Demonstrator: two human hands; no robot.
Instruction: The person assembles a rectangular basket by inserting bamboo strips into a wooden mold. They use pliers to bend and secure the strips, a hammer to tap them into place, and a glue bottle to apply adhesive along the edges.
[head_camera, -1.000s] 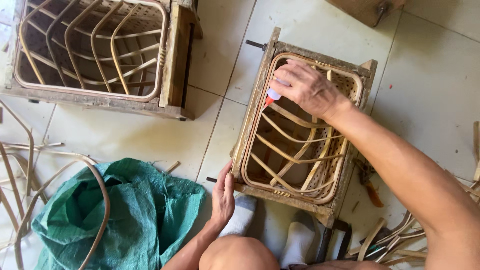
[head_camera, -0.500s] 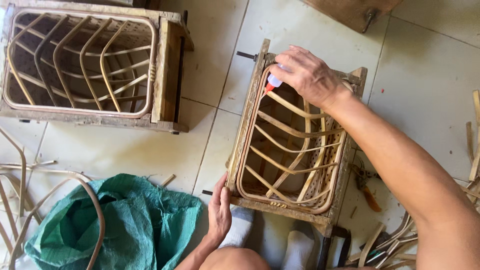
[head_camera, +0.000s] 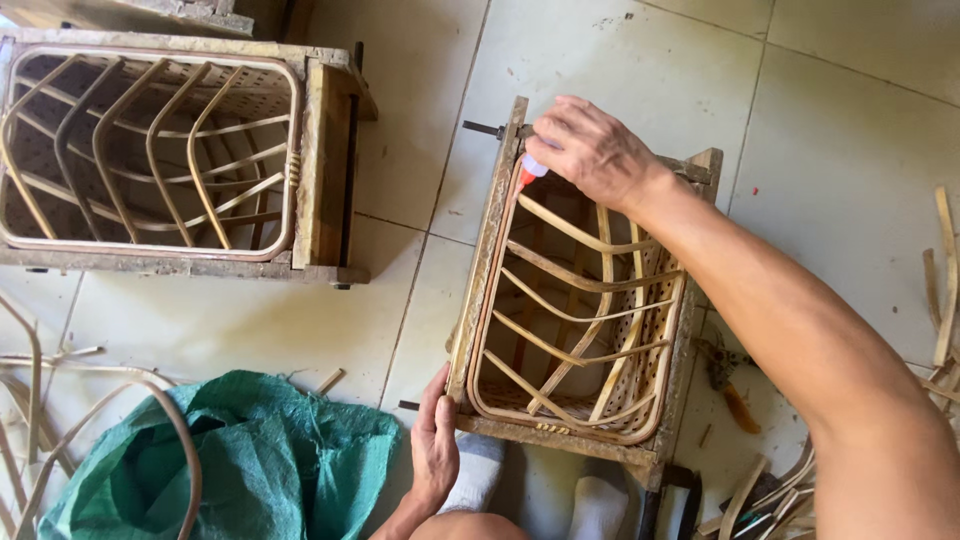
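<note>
The right hand (head_camera: 592, 150) is at the far corner of the wooden frame (head_camera: 486, 270) that stands on the tiled floor (head_camera: 640, 60) in front of the person. Its fingers are closed around a small glue bottle (head_camera: 530, 170) with a white body and a red tip, and the tip points down at the rattan rim (head_camera: 478, 395) just inside the frame. The left hand (head_camera: 435, 450) is at the near corner of the same frame, on its left side; the thumb and the fingers are pressed against the wood, so this hand grips the frame edge and holds nothing else.

Inside the frame sits a rattan basket (head_camera: 575, 320) made of bent strips that cross each other, with a perforated board behind them. A dark bolt (head_camera: 482, 128) sticks out of the frame at the far corner, just beside the right hand.

Two feet in white socks (head_camera: 480, 475) are against the near side of the frame. To the left of the frame and well apart from it stands a second frame (head_camera: 325, 180) with a similar basket in it. Near the left hand, on the left of the frame, lies a green bag (head_camera: 250, 460), and loose rattan strips (head_camera: 60, 400) curve over it. More strips (head_camera: 940, 270) lie to the right of the frame.
</note>
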